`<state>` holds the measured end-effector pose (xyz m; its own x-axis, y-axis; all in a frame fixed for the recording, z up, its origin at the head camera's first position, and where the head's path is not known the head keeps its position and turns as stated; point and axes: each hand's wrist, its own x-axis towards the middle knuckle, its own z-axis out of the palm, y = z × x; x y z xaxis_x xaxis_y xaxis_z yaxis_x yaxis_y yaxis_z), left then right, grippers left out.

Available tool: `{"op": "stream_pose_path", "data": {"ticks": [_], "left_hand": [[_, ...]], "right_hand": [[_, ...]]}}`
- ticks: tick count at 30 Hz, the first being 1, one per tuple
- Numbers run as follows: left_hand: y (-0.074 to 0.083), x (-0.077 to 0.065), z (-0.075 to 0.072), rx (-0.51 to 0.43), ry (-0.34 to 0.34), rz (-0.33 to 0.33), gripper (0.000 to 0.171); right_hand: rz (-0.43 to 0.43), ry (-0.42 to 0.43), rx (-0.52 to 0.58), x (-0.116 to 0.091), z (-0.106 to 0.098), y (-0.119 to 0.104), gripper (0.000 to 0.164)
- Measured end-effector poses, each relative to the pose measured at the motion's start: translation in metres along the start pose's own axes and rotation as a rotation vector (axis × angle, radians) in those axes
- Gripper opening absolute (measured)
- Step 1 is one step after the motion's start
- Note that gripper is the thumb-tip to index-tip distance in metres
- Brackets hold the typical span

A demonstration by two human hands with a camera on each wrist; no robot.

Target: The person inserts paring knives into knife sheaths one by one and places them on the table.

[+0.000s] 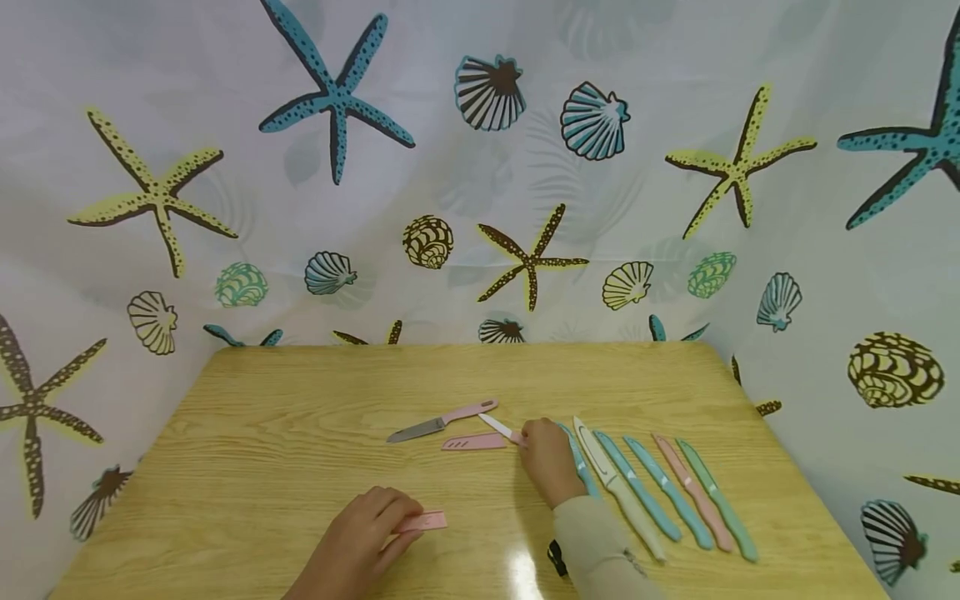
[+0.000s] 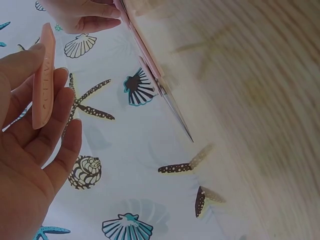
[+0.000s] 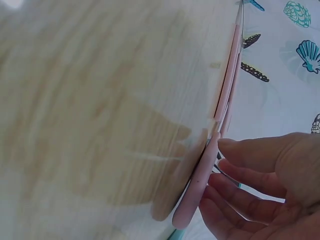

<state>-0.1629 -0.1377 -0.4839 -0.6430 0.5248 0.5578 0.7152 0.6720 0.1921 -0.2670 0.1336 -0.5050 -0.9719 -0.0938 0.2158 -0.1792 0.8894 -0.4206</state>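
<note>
My left hand holds a short pink blade sheath between thumb and fingers. In the left wrist view that sheath shows raised lettering. My right hand has its thumb and fingertips on the pink handle of a small paring knife, whose white blade points to the far left. Beyond that blade lies a pink-handled knife with a bare grey blade. A longer pink sheath with slots rests just in front of it.
Right of my right hand, several sheathed knives lie side by side, among them a cream knife, a pink knife and a green knife. A small black object is by my right sleeve. Patterned cloth hangs behind the wooden table.
</note>
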Motion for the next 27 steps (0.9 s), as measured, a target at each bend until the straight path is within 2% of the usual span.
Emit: {"op": "stream_pose_path", "data": {"ticks": [4,10,14,19,27], "left_hand": [[-0.0001,0.0005,0.0008,-0.002,0.0,0.002,0.032],[0.0013,0.0007,0.0009,0.003,0.002,0.012,0.032],[0.0015,0.0006,0.0005,0.007,0.008,0.003,0.032],[0.0014,-0.0002,0.0,-0.003,0.008,-0.014,0.032],[0.0025,-0.0001,-0.0012,-0.009,0.009,-0.004,0.031]], "right_hand": [[-0.005,0.01,-0.025,0.0034,0.0008,-0.0024,0.008],[-0.008,-0.018,-0.084,0.0051,0.0018,-0.0011,0.012],[0.019,-0.025,-0.059,0.0045,0.0006,0.0005,0.01],[0.078,-0.08,-0.003,0.0031,-0.0009,0.0009,0.014],[0.065,-0.081,-0.014,0.001,0.0004,0.0017,0.015]]}}
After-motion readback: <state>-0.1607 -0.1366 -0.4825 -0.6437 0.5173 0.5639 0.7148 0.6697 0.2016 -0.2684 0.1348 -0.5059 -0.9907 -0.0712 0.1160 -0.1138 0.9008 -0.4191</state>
